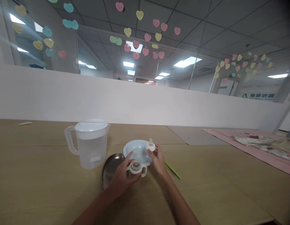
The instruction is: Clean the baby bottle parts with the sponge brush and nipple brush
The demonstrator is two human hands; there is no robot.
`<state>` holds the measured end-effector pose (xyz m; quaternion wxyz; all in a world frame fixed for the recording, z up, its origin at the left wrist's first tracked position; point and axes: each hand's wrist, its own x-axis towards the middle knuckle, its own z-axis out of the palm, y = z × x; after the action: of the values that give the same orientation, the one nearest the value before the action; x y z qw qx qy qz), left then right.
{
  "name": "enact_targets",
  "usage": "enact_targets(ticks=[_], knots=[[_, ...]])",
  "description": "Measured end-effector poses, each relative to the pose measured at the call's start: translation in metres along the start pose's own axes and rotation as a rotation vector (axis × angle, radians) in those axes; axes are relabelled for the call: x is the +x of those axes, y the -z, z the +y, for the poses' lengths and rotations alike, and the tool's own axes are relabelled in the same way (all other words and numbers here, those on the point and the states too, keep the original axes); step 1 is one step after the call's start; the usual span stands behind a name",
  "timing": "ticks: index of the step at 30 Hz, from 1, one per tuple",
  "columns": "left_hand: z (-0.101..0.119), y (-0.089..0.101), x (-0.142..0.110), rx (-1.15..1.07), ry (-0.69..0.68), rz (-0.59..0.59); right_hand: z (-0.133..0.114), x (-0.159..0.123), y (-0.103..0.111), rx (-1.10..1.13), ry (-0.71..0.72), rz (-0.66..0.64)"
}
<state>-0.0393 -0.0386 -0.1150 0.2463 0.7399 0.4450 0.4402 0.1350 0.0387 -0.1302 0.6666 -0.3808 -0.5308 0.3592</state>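
My left hand [122,175] grips a small clear baby bottle [136,168] with white side handles, its mouth open at the top. My right hand [157,159] holds the bottle's white nipple cap [150,145] just above and to the right of the bottle, over a white bowl [136,150]. A round metal plate [109,170] lies on the table under my left hand.
A clear plastic pitcher [89,143] with a white lid stands left of the bowl. A green stick [173,170] lies to the right of my right hand. A pink mat [257,150] with papers is at the far right. A white partition wall runs behind the wooden table [41,181].
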Motion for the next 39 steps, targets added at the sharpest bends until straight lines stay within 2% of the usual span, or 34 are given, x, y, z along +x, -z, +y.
enact_targets(ticks=[4, 7, 9, 12, 16, 19, 23, 25, 29, 31, 33, 36, 38, 39], knots=[[0.007, 0.009, 0.004, 0.113, -0.056, 0.048, 0.000, -0.004, 0.004, -0.531, 0.159, -0.113], [0.020, 0.017, 0.023, 0.158, -0.115, 0.098, -0.005, -0.007, 0.003, -0.640, 0.259, -0.127], [0.030, 0.017, 0.041, 0.148, -0.156, 0.076, -0.011, -0.009, 0.001, -0.567, 0.349, -0.116], [0.043, 0.011, 0.066, 0.077, -0.194, -0.042, -0.018, -0.012, -0.004, -0.368, 0.429, -0.100], [0.048, 0.004, 0.083, -0.051, -0.216, -0.155, -0.027, -0.015, -0.009, -0.106, 0.357, -0.047], [0.041, 0.006, 0.091, -0.132, -0.168, -0.130, -0.033, -0.017, -0.013, 0.030, 0.294, -0.062], [0.024, 0.017, 0.106, -0.286, 0.016, -0.015, -0.033, -0.014, -0.012, 0.067, 0.273, -0.054], [0.017, 0.024, 0.110, -0.193, 0.029, -0.040, -0.026, -0.009, -0.007, -0.085, 0.296, -0.036], [0.005, 0.026, 0.108, 0.294, -0.056, -0.178, -0.008, 0.000, 0.005, -0.642, 0.341, -0.036], [0.001, 0.022, 0.105, 0.450, -0.034, -0.272, -0.003, -0.001, 0.007, -0.884, 0.290, -0.058], [0.001, 0.022, 0.105, 0.508, 0.003, -0.319, -0.001, -0.004, 0.007, -1.063, 0.184, -0.105], [0.015, 0.042, 0.108, 0.488, -0.002, -0.238, -0.001, -0.007, 0.005, -1.202, 0.055, -0.198], [0.030, 0.068, 0.108, 0.456, -0.038, -0.051, -0.001, -0.008, 0.005, -1.250, 0.037, -0.237], [0.037, 0.084, 0.106, 0.484, -0.054, 0.096, -0.001, -0.008, 0.006, -1.269, 0.042, -0.245]])
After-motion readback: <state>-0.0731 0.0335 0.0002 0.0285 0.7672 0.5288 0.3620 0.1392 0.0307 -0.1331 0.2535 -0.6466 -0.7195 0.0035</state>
